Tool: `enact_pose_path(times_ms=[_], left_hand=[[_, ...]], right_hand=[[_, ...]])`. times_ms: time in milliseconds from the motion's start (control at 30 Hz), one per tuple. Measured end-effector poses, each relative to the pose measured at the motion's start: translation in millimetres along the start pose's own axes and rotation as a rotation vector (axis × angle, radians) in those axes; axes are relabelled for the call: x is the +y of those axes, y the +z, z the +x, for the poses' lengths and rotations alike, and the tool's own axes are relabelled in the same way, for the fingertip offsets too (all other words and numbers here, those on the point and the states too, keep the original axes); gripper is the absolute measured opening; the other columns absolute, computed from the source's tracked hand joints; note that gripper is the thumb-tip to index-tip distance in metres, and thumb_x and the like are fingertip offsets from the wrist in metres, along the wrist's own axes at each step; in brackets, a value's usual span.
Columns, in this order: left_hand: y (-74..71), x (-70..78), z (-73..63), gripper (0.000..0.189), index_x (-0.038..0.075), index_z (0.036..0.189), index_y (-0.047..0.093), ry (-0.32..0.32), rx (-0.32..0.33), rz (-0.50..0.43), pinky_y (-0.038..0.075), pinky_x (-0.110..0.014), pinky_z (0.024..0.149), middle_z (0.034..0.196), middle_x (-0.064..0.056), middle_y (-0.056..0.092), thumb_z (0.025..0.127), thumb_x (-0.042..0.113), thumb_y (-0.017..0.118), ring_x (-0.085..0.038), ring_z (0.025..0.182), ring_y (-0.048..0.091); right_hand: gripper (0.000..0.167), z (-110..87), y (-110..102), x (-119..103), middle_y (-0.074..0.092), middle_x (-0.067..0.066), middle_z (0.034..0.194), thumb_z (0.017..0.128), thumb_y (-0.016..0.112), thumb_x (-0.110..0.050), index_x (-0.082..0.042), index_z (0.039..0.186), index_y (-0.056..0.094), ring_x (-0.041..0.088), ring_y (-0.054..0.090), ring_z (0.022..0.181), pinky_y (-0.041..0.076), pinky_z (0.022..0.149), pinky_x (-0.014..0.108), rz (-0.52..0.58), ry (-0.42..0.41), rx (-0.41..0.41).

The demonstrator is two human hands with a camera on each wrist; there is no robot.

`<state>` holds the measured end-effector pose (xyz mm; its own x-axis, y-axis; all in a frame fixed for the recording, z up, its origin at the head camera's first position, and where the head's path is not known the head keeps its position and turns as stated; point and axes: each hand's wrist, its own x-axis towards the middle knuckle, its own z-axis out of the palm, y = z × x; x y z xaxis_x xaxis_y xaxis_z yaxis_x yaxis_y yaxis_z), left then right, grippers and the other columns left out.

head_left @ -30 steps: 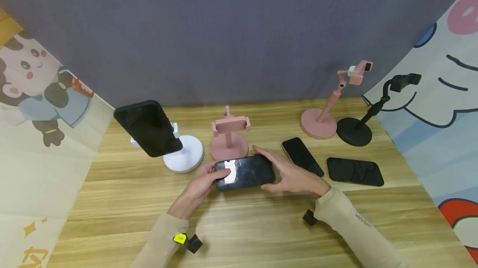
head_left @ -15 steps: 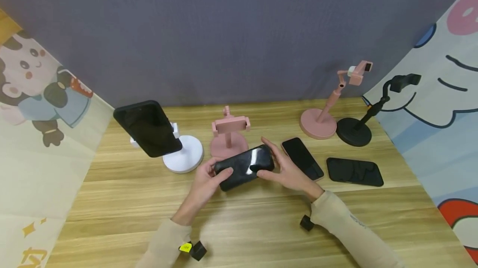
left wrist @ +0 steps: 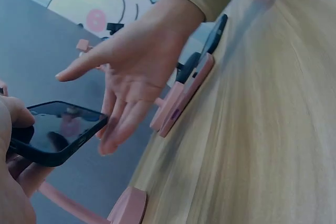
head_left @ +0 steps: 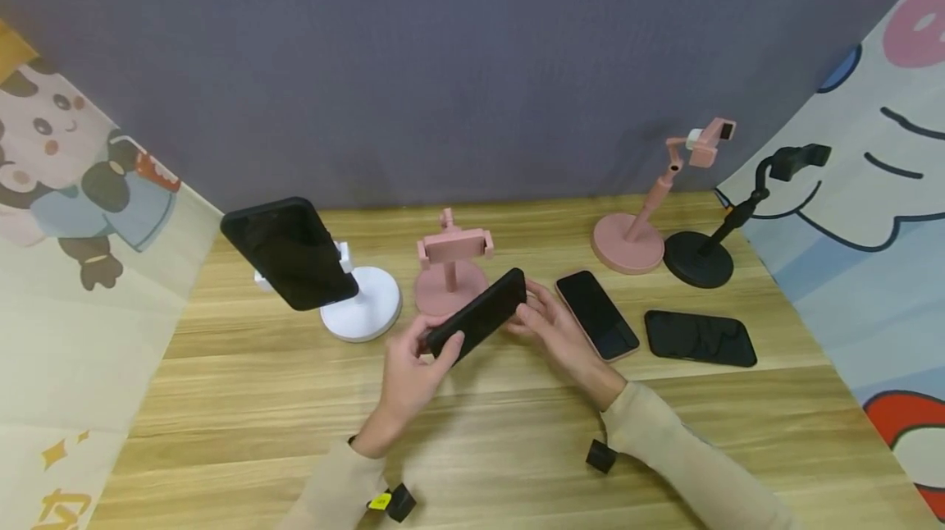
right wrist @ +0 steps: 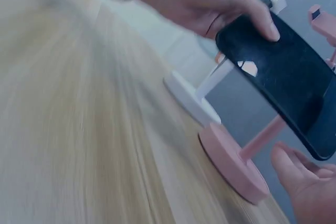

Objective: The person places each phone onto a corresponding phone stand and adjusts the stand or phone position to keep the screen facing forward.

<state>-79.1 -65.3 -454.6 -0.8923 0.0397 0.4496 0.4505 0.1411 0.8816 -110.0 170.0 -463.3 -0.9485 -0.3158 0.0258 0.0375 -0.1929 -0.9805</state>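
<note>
My left hand (head_left: 410, 372) grips a black smartphone (head_left: 481, 315) by its left end, thumb on the front and fingers underneath. The phone is held above the table, tilted, its right end raised. At that end is my right hand (head_left: 563, 343); in the left wrist view this right hand (left wrist: 142, 56) has straight fingers, the thumb spread away and the fingertips by the phone's corner. Whether they touch it is hard to tell. Just behind the phone stands a pink phone stand (head_left: 455, 246), its clamp holding nothing.
On the left, a white stand (head_left: 367, 307) holds another black phone (head_left: 291, 255). A pink-edged phone (head_left: 596, 312) and a black phone (head_left: 700, 338) lie on the table at right. Behind them stand a second pink stand (head_left: 627, 244) and a black stand (head_left: 698, 259). A grey wall (head_left: 472, 79) closes the back.
The phone has turned from nearly level to a slant, its right end rising and its screen tipping out of the head view. The right thumb has come off the screen.
</note>
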Motion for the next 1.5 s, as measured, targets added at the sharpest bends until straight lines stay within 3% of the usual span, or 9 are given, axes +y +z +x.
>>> enact_pose_path(times_ms=[133,267,400,500,600,733,900,1200,1500], left_hand=[[1.5,-4.1,-1.2,0.021,-0.001,0.102,0.074,0.169,0.041,0.074,0.058,-0.018,0.063,0.094,-0.014,0.078,0.083,-0.008,0.077,-0.012,0.071,0.071],[1.4,-5.6,-0.5,0.025,0.001,0.102,0.075,0.3,0.043,0.151,0.06,-0.019,0.066,0.093,-0.012,0.079,0.08,-0.01,0.078,-0.016,0.072,0.074],[1.5,-8.3,-0.7,0.025,0.001,0.102,0.075,0.424,0.02,0.224,0.062,-0.023,0.07,0.089,-0.011,0.078,0.079,-0.01,0.077,-0.021,0.073,0.075],[1.6,-10.7,-1.9,0.023,0.001,0.103,0.075,0.496,-0.006,0.277,0.063,-0.026,0.071,0.092,-0.012,0.079,0.082,-0.007,0.076,-0.023,0.075,0.076],[1.5,-11.9,-2.5,0.022,0.001,0.106,0.075,0.547,-0.04,0.308,0.063,-0.029,0.075,0.1,-0.014,0.079,0.085,-0.004,0.075,-0.026,0.082,0.078],[1.9,-10.7,-2.3,0.022,-0.001,0.109,0.075,0.584,-0.089,0.299,0.062,-0.032,0.084,0.106,-0.017,0.078,0.087,-0.003,0.073,-0.031,0.092,0.077],[3.5,-7.8,-2.0,0.014,0.0,0.107,0.075,0.621,-0.101,0.305,0.061,-0.033,0.087,0.108,-0.018,0.077,0.097,0.005,0.067,-0.03,0.095,0.077],[9.1,-5.6,-2.4,0.021,0.0,0.107,0.076,0.669,-0.111,0.311,0.061,-0.034,0.087,0.108,-0.018,0.077,0.103,0.014,0.061,-0.03,0.096,0.077],[8.6,-8.7,-5.6,0.015,-0.001,0.107,0.072,0.636,-0.137,0.338,0.06,-0.036,0.091,0.114,-0.019,0.075,0.096,0.006,0.064,-0.031,0.103,0.075]], right_hand=[[0.067,2.9,7.3,-1.2,0.06,0.005,0.135,0.11,0.05,-0.027,0.007,0.159,0.019,0.016,0.067,0.115,0.052,0.107,0.045,0.142,0.007,0.001],[0.061,4.3,10.5,-1.3,0.061,0.007,0.137,0.111,0.048,-0.032,0.007,0.155,0.032,0.02,0.067,0.121,0.049,0.11,0.043,0.233,0.028,-0.012],[0.045,4.3,12.8,-0.4,0.066,0.007,0.134,0.112,0.045,-0.037,-0.007,0.145,0.05,0.025,0.064,0.126,0.047,0.112,0.045,0.317,0.024,-0.028],[0.039,4.4,15.0,1.4,0.068,0.008,0.134,0.112,0.042,-0.04,-0.014,0.14,0.052,0.026,0.062,0.13,0.048,0.112,0.043,0.378,-0.005,-0.045],[0.044,4.9,18.3,3.5,0.067,0.009,0.137,0.112,0.039,-0.042,-0.011,0.142,0.048,0.023,0.061,0.131,0.049,0.111,0.039,0.426,-0.029,-0.06],[0.059,5.0,23.5,4.8,0.064,0.007,0.14,0.112,0.035,-0.045,-0.003,0.153,0.033,0.019,0.06,0.133,0.047,0.112,0.034,0.463,-0.033,-0.055],[0.076,4.4,28.8,6.8,0.062,0.006,0.142,0.111,0.034,-0.049,0.006,0.159,0.012,0.018,0.06,0.133,0.044,0.114,0.031,0.495,-0.057,-0.027],[0.055,6.0,31.4,10.3,0.064,0.01,0.139,0.11,0.042,-0.048,-0.005,0.144,0.044,0.021,0.06,0.132,0.041,0.118,0.034,0.6,-0.122,0.019],[0.049,11.1,32.5,4.8,0.069,0.01,0.13,0.098,0.068,-0.037,-0.007,0.136,0.057,0.024,0.065,0.125,0.047,0.113,0.041,0.47,-0.268,0.084]])
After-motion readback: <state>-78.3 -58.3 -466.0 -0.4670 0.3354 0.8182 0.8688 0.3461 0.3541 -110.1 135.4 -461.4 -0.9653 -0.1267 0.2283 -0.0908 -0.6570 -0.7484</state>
